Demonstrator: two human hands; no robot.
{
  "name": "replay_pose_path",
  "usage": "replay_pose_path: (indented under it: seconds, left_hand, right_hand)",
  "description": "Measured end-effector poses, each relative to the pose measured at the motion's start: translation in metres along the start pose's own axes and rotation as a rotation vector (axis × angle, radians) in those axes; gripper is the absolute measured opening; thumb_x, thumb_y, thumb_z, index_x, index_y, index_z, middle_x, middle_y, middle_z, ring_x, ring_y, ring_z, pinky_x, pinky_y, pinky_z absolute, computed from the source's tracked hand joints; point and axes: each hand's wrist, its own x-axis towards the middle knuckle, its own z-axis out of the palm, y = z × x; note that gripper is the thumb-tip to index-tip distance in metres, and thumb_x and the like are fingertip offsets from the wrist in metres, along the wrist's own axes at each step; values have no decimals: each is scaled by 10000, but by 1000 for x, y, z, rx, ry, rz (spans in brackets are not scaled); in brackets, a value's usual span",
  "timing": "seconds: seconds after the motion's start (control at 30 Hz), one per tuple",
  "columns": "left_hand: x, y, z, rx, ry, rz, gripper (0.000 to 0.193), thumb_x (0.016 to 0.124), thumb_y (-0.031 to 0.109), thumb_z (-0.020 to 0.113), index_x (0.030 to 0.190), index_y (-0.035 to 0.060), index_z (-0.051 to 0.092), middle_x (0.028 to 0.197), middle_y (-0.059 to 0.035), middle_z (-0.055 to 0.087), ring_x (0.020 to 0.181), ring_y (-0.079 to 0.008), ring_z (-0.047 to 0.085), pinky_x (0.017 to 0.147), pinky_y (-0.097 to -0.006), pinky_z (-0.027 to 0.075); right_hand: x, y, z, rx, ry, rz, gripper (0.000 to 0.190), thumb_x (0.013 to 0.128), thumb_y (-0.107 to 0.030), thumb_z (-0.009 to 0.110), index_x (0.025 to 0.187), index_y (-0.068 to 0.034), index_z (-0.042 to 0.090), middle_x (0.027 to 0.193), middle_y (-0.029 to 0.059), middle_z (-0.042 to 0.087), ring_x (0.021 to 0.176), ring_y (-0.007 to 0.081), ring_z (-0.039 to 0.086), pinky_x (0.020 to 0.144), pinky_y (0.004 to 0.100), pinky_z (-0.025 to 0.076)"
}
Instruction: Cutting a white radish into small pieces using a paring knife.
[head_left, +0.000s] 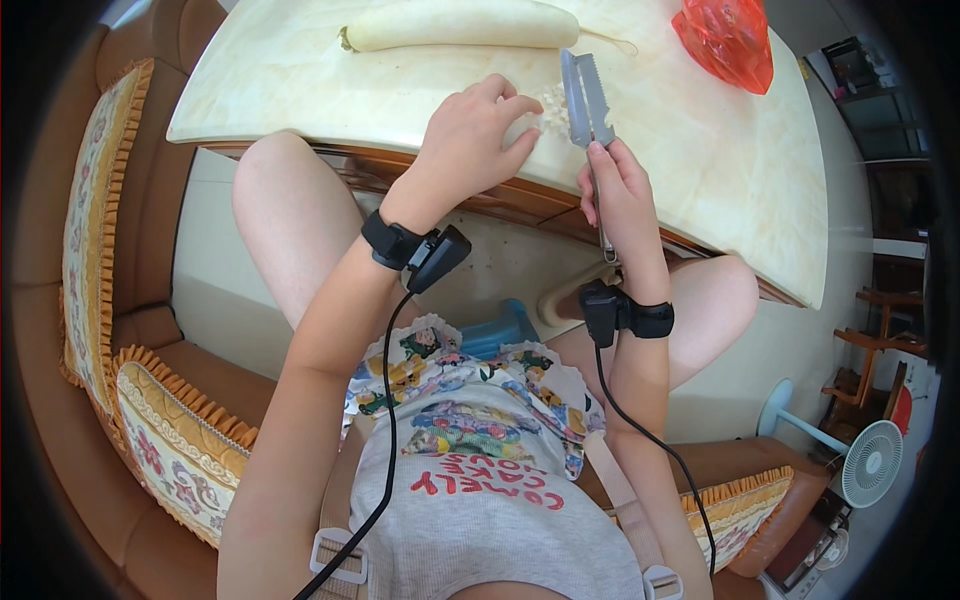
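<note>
My right hand (621, 180) grips the metal handle of a multi-purpose peeling knife (587, 97). Its slotted blade, toothed along one edge, points away from me over the pale stone-look tabletop (300, 90). Just left of the blade lies a small heap of diced white pieces (556, 109). My left hand (484, 127) is beside that heap, thumb and index finger curled around a pale patch; whether they hold a piece is unclear. Beyond both hands a long white radish (465, 26) lies crosswise, leafy stub to the left and thin root to the right.
A red plastic bag (727, 45) sits at the table's far right. Below the table's near edge are my knees and a blue plastic stool (495, 330). Brown sofas with frilled cushions (180, 442) flank me; a fan (871, 463) stands at right. Cables run from both wrist straps.
</note>
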Motion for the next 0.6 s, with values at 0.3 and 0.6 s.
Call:
replay_pose_path:
  seconds: [0.3, 0.6]
  left_hand:
    - [4, -6, 4, -103, -39, 139, 140, 873, 126, 690, 1003, 98, 730, 993, -66, 668, 893, -284, 594, 820, -372, 502]
    - [2, -9, -2, -65, -25, 96, 120, 860, 135, 713, 954, 62, 704, 920, -83, 658, 868, -295, 592, 796, -390, 502]
  right_hand:
    - [-1, 2, 2, -21, -15, 9, 214, 1060, -268, 474, 1032, -74, 557, 658, -35, 487, 483, 44, 425, 444, 214, 344]
    - [-2, 3, 2, -39, -19, 12, 208, 1059, -266, 484, 1023, -75, 555, 645, -44, 479, 506, 38, 424, 459, 218, 351]
